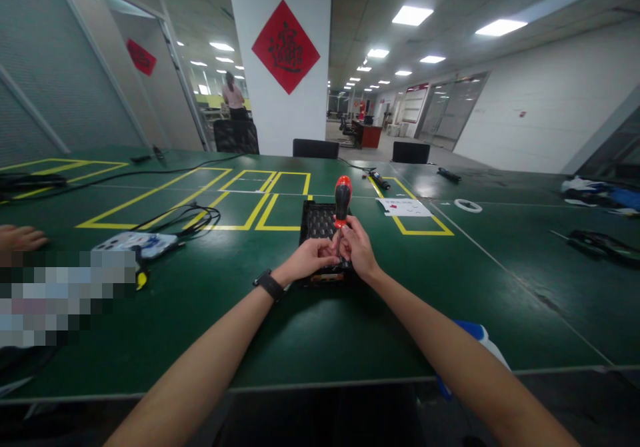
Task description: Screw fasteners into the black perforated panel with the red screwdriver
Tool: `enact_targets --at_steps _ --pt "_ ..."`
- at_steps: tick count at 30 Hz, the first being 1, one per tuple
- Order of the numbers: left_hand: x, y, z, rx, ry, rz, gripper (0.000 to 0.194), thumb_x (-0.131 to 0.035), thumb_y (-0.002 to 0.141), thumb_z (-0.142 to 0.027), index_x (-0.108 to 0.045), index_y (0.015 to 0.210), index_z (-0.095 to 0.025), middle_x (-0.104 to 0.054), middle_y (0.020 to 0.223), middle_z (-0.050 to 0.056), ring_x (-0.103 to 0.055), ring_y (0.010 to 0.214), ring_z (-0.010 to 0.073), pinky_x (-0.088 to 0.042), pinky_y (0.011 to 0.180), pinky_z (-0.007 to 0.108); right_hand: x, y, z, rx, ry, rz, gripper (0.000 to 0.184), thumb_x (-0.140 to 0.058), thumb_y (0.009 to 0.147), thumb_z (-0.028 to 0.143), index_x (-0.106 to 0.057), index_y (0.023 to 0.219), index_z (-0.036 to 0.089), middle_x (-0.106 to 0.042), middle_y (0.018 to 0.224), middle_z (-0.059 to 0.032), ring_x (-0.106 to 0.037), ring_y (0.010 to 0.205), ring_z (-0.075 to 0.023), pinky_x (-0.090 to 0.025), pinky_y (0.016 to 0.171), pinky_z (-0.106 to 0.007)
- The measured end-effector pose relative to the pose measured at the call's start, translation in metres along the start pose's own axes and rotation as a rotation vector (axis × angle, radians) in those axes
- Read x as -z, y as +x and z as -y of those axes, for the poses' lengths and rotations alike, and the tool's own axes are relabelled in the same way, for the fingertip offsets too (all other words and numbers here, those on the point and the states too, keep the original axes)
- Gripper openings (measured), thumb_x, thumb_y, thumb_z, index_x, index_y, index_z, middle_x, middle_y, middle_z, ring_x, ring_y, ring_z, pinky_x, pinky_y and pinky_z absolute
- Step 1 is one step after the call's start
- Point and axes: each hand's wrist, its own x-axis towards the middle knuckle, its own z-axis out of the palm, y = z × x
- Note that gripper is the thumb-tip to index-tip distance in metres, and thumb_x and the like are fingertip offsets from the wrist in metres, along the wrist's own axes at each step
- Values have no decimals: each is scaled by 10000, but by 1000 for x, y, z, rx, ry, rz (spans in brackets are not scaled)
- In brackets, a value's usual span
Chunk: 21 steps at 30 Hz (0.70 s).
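Observation:
A red and black screwdriver stands nearly upright, its shaft pointing down into a black tray-like case on the green table. My right hand has its fingers closed around the lower end of the handle and the shaft. Beside the shaft's lower end, my left hand rests over the case with its fingertips pinched together. Whatever lies between those fingertips is too small to see. Rows of small pockets or bumps show inside the case, and its near edge carries a brownish strip. The screwdriver's tip is hidden by my fingers.
Yellow tape marks rectangles on the table. A printed sheet, a white ring and a black tool lie to the right. At left are a white device with cables and another person's hand.

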Motion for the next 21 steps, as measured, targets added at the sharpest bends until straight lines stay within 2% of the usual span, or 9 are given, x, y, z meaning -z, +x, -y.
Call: enact_targets --at_steps 9,17,21 --pt "3 -2 -11 -65 -65 140 204 -551 779 -280 -618 853 -102 -662 829 50 -593 767 141 -450 725 256 3 0 -1 -26 19 22 389 -372 869 429 -410 1183 203 -538 612 55 -340 331 -21 -273 326 -147" --pt "2 -1 -10 -48 -73 109 219 -568 769 -295 -606 870 -105 -650 789 37 -586 721 121 -450 701 243 2 -1 1 25 -14 -22 372 -409 861 405 -428 1171 200 -530 597 59 -311 342 -21 -256 327 -143" --pt "0 -1 -8 -26 -20 33 260 -627 715 -333 -593 842 -108 -621 712 14 -564 646 109 -449 633 229 1 -1 3 42 -20 -35 355 -435 849 409 -431 1138 203 -540 607 51 -330 358 -22 -231 333 -143"
